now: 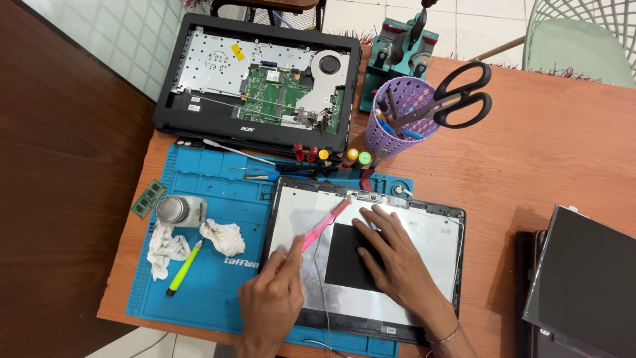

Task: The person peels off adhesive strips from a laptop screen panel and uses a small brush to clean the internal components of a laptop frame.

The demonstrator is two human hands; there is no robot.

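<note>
My left hand [273, 292] grips a pink stick-like tool [323, 227] whose tip reaches the top edge of an open laptop lid shell [424, 229], near its hinge side. That shell lies on a blue work mat [212, 192], silver inside with a black square patch [348, 262] in the middle. My right hand [394, 255] rests flat on the black patch and the silver lining, fingers spread, a thin bracelet at the wrist.
An opened laptop base [258, 79] with a green board lies at the back. A purple basket [397, 119] holds scissors [457, 93] and tools. A jar [179, 211], white wipes [199, 242], a yellow-green tool [184, 266], a memory module [147, 199] sit left; a dark panel [583, 278] right.
</note>
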